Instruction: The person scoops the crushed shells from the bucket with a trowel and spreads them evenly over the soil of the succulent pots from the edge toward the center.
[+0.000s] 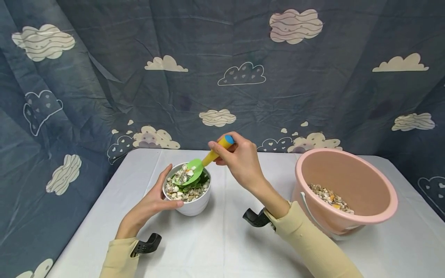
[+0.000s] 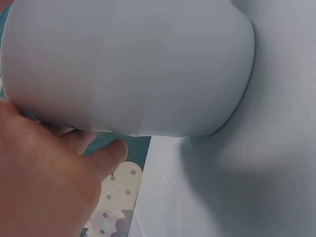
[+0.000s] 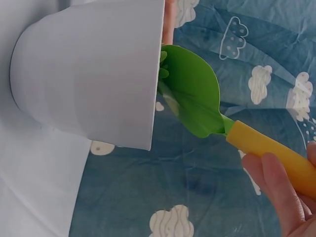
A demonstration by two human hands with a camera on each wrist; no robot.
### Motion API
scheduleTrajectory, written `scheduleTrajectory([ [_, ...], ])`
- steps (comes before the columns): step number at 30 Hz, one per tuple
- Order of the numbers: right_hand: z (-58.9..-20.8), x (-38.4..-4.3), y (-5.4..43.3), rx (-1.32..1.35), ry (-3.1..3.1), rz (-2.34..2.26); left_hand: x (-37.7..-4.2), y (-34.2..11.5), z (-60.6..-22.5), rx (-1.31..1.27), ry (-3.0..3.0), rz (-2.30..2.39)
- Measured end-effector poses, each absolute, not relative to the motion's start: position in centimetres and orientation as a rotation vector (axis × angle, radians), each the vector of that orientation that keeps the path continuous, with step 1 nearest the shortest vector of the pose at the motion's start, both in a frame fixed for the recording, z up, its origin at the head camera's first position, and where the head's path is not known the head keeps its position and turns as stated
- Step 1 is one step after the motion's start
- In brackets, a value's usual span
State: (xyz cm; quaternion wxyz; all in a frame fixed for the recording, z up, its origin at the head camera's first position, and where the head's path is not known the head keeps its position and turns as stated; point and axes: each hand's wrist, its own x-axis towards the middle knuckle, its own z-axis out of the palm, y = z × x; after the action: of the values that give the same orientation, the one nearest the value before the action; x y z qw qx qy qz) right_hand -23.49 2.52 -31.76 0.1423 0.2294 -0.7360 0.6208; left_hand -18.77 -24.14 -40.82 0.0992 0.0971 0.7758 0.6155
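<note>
A white flowerpot [image 1: 191, 206] stands on the table with small pebbles and a green leafy plant [image 1: 190, 187] inside. My left hand [image 1: 151, 200] holds it from the left, thumb at the front of the rim and fingers at the far side. In the left wrist view the pot's side fills the upper part, beside the hand [image 2: 44, 173]. My right hand [image 1: 240, 156] grips the yellow handle of a small green trowel [image 1: 198, 166]. Its blade carries pebbles and tilts over the pot's mouth. The right wrist view shows the blade [image 3: 192, 94] at the rim.
A pink bucket [image 1: 347, 152] with a white handle stands to the right, with more pebbles [image 1: 330, 197] at its bottom. White cloth covers the table [image 1: 222, 247]. Behind hangs a dark blue curtain [image 1: 208, 38] with cloud prints.
</note>
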Motion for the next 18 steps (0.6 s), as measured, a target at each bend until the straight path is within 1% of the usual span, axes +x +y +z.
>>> scheduleTrajectory([
  [11,-31.47,-23.51,2.32,0.66,-2.146,1.777,-18.73,-24.09,-40.87,0.299,2.298,1.848],
  [18,-31.18,-23.45,2.1,0.679,-2.156,1.722,-18.72,-24.0,-40.87,0.236,2.361,1.771],
])
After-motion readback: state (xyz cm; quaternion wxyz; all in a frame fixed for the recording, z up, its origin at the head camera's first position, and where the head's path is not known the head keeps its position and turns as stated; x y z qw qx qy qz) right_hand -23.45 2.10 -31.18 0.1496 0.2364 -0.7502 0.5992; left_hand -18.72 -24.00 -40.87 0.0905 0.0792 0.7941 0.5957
